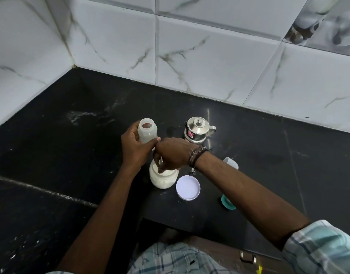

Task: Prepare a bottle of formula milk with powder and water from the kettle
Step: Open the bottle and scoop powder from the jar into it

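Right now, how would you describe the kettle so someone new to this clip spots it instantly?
Start at the black counter under the tiled wall. Just beyond the right hand, nearest the wall, stands the kettle. It is the only shiny metal thing there, with a knobbed lid and a pink sticker; the bottle, jar and white lid nearby are plastic-looking.

A black stone tabletop point(259, 159) fills a corner, glossy with pale smears and specks. Behind and to the left rise walls of large white tiles point(209, 62) veined grey, with bevelled joints. One patterned tile point(328, 22) sits at upper right. Below the front edge, a wooden drawer with a metal handle point(247, 257).
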